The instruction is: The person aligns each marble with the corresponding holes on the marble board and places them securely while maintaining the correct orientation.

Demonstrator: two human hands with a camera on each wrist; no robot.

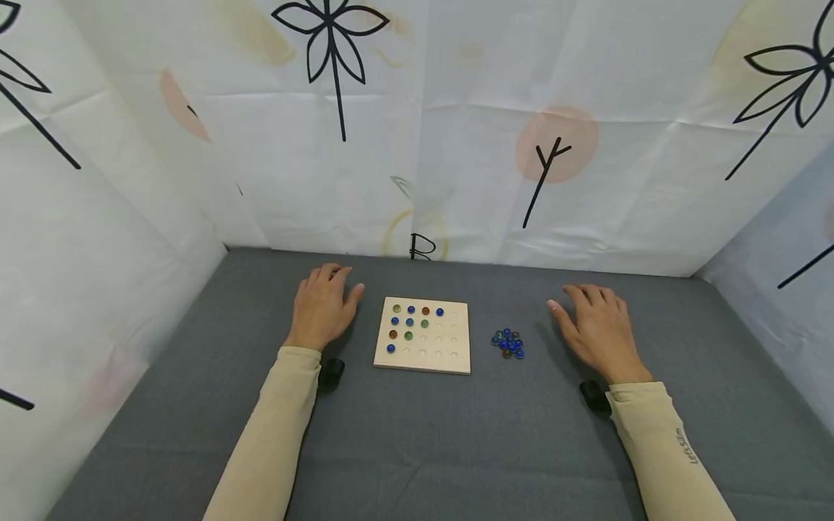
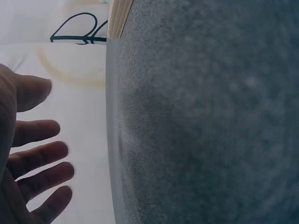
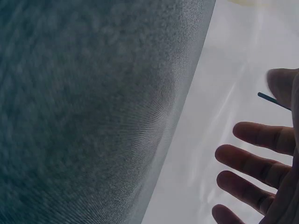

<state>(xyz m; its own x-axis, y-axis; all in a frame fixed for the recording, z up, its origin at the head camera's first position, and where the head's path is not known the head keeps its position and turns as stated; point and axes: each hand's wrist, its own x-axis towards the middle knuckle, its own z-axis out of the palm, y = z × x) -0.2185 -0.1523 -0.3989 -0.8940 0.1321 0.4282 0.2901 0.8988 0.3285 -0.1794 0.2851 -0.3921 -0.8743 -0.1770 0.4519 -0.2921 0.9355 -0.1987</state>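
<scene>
A square pale wooden board [image 1: 435,354] with rows of round dimples lies on the grey cloth. Coloured marbles fill its back-left corner in a stepped, triangular pattern; among them are a blue marble [image 1: 391,349] and a green marble [image 1: 408,336]. Right of the board sits a small cluster of loose marbles [image 1: 508,344], mostly blue with a few brown and green. My left hand [image 1: 321,307], empty with fingers relaxed, is left of the board. To the right of the cluster is my right hand [image 1: 598,329], also empty, its thumb spread from the fingers.
Grey cloth [image 1: 417,434] covers the table. White fabric [image 1: 456,181] printed with plants stands behind it and along both sides. Dark wrist cameras [image 1: 331,375] sit at the inner side of each wrist. The board's edge [image 2: 120,18] shows in the left wrist view.
</scene>
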